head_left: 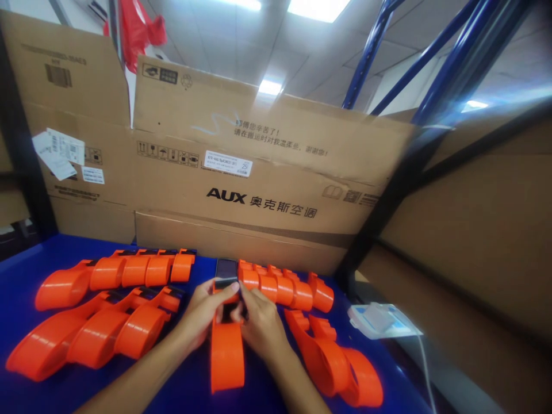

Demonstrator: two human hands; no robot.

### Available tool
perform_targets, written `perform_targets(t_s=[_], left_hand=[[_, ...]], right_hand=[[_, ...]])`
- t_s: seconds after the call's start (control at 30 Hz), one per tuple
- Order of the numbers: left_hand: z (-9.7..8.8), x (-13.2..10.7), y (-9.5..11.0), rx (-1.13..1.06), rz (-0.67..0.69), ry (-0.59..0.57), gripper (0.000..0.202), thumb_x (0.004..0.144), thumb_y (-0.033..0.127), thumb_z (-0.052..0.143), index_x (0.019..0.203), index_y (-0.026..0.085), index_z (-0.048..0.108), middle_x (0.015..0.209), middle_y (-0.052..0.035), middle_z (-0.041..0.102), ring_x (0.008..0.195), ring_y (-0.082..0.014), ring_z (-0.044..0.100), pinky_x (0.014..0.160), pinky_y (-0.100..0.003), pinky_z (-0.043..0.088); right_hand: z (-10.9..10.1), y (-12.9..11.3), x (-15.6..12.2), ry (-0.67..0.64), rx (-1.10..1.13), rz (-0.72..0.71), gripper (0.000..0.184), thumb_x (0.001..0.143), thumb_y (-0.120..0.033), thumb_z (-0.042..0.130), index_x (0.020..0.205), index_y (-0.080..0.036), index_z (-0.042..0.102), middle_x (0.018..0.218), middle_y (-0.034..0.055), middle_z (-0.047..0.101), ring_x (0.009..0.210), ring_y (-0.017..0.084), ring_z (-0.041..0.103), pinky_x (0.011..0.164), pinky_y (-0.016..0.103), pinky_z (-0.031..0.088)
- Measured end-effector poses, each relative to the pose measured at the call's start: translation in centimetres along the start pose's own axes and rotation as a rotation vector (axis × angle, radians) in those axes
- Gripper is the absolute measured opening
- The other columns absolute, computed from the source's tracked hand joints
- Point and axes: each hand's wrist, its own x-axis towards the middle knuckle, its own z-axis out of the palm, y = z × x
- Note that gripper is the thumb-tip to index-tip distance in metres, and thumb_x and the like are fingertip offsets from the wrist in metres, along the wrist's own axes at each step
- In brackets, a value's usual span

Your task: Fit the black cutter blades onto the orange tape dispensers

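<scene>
Clamping one orange holder [227, 345], left hand [202, 313] and right hand [259, 325] sit between orange rows [129, 270] (cardboard boxes [259, 201] behind).

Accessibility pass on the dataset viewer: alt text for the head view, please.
The left hand and right hand grip an orange plastic part with a dark insert at its far end, over a blue table. Rows of matching orange parts lie on both sides; an AUX cardboard box stands behind.

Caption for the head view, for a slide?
Left hand and right hand hold an orange part on the blue table, matching pieces alongside.
</scene>
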Motion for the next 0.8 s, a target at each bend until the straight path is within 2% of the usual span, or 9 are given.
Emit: perform_targets(t_s=[0.23,0.37,0.47,0.63,0.8], left_hand=[[-0.3,0.3,-0.3,0.020,0.001,0.000,0.042,0.070,0.050,0.083,0.084,0.017,0.062,0.044,0.0099,0.044,0.036,-0.0041,0.033,0.038,-0.018,0.026],[-0.6,0.7,-0.4,0.075,0.052,0.015,0.043,0.070,0.051,0.082,0.089,0.017,0.064,0.046,0.0101,0.044,0.034,-0.0041,0.033,0.037,-0.018,0.025],[-0.7,0.8,-0.3,0.109,0.099,-0.011,0.042,0.078,0.056,0.073,0.090,0.017,0.065,0.050,0.0087,0.047,0.033,-0.0038,0.034,0.035,-0.018,0.023],[-0.7,0.7,-0.3,0.189,0.174,-0.066,0.042,0.084,0.059,0.063,0.087,0.018,0.066,0.059,0.0060,0.053,0.032,-0.0038,0.037,0.033,-0.018,0.025],[-0.8,0.6,-0.6,0.223,0.194,-0.081,0.043,0.086,0.059,0.062,0.090,0.017,0.067,0.044,0.0087,0.043,0.031,-0.0067,0.036,0.034,-0.018,0.026]], right_hand=[[0.3,0.3,-0.2,0.008,0.012,0.000,0.054,0.085,-0.005,0.051,0.139,-0.009,0.052,0.075,0.0062,0.062,0.064,0.019,0.059,0.059,0.029,0.053],[-0.5,0.9,0.5,-0.012,0.072,-0.034,0.049,0.090,-0.012,0.052,0.138,-0.013,0.053,0.087,0.0102,0.067,0.076,0.021,0.064,0.067,0.032,0.056],[-1.2,1.3,0.9,-0.006,0.104,-0.044,0.040,0.093,-0.020,0.056,0.132,-0.016,0.058,0.096,0.0118,0.069,0.085,0.023,0.065,0.075,0.035,0.057],[-1.3,0.9,0.8,0.048,0.154,0.040,0.029,0.091,-0.024,0.060,0.119,-0.018,0.066,0.083,0.0070,0.069,0.071,0.020,0.063,0.064,0.031,0.053],[-0.9,-0.1,0.6,0.058,0.205,0.132,0.023,0.089,-0.019,0.057,0.109,-0.017,0.068,0.070,0.0025,0.063,0.059,0.016,0.057,0.055,0.027,0.046]])
